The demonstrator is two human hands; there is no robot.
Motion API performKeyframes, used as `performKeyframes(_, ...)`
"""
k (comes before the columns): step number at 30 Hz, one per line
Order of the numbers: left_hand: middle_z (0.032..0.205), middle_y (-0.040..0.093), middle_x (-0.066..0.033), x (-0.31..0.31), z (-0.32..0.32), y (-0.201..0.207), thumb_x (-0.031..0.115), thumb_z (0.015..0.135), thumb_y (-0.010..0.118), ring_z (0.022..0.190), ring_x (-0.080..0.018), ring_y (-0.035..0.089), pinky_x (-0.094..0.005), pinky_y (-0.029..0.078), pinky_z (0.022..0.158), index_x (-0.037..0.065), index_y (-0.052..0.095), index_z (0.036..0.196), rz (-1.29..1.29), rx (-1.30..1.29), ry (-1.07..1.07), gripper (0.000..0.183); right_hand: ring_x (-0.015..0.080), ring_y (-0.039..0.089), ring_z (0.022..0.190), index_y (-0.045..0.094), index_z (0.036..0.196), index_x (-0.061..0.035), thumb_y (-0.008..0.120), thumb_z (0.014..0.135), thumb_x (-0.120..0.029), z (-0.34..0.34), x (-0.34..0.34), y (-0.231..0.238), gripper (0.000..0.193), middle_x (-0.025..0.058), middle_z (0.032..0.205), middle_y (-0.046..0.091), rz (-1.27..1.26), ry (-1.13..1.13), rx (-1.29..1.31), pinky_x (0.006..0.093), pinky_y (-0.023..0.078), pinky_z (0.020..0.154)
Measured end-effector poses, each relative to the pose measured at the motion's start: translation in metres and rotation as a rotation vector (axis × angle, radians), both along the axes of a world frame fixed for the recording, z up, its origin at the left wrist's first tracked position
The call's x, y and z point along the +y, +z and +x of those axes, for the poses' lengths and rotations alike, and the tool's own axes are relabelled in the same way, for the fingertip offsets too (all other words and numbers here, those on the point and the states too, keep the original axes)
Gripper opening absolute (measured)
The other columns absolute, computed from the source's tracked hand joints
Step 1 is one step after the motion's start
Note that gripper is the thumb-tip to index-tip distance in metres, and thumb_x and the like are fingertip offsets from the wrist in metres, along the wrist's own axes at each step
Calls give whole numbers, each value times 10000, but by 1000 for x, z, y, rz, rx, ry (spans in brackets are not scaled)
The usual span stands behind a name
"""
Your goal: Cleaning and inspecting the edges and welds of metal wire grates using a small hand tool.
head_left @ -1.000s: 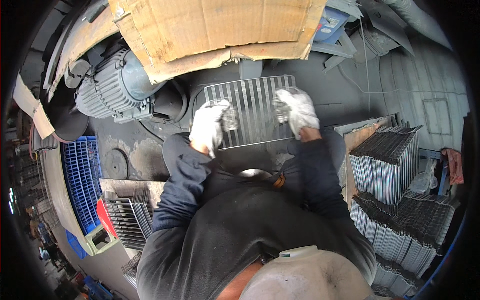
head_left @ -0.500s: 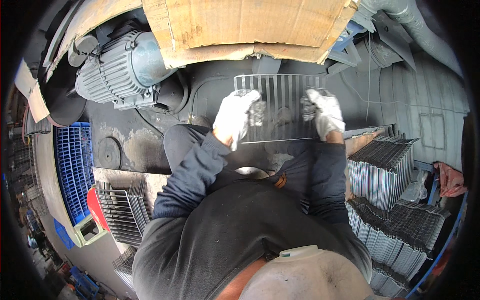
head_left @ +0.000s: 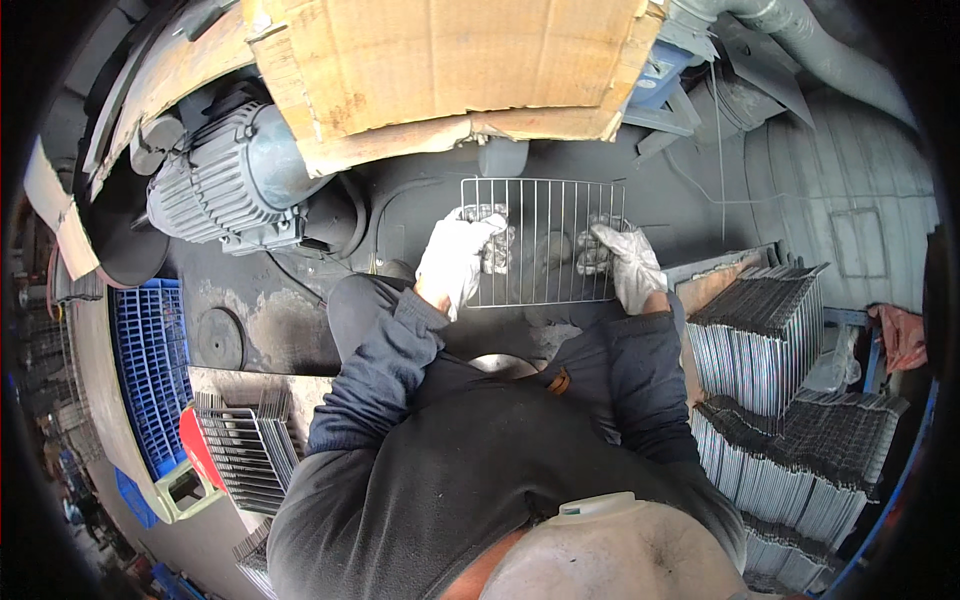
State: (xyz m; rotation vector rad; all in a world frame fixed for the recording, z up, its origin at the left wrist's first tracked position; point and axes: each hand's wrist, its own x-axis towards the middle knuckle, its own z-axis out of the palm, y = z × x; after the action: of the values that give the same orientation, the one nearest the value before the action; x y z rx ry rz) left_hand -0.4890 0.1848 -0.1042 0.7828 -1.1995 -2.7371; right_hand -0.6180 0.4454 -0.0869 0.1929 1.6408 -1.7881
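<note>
Wire rack point(head_left: 536, 240): here it is, held up between both gloves above the lap, mid-handling, not set down on either side!
Racks at left point(head_left: 245, 455): a small batch; done or waiting, can't tell.
Left hand point(head_left: 455, 255): gloved, gripping the near-left edge.
Right hand point(head_left: 625, 262): gloved, clamped on the opposite edge.
Stacks at right point(head_left: 760, 350): far bigger piles, finished or not unclear.
Bars: crisp thin lines now; half a second ago, broad smears!
</note>
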Motion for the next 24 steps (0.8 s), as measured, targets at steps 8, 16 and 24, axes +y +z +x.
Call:
performKeyframes(8, 834, 714, -50, -13, 5, -21, 158, 1000, 756, 638, -169, 675, -358, 580, 552, 28, 704, 1070, -51, -39, 84, 156, 171, 690, 649, 737, 1131, -6, 768, 996, -245, -8, -18, -31, 276, 71, 896, 757, -7, -4, 22, 332, 573, 559)
performKeyframes(16, 896, 724, -87, -56, 36, -27, 211, 1027, 716, 697, -204, 696, -381, 606, 599, 28, 681, 1167, -27, -95, 114, 233, 133, 628, 638, 695, 1098, -72, 760, 988, -116, 14, -69, -42, 135, 32, 847, 697, -325, 29, -159, 313, 528, 568)
performKeyframes(24, 851, 722, -74, -2, -4, -26, 162, 1015, 727, 668, -178, 682, -355, 572, 596, 1, 719, 1106, -41, -18, 52, 186, 126, 597, 610, 673, 1033, -61, 776, 985, -210, -1, -25, 1, 188, 43, 814, 677, 39, -78, 115, 285, 496, 540)
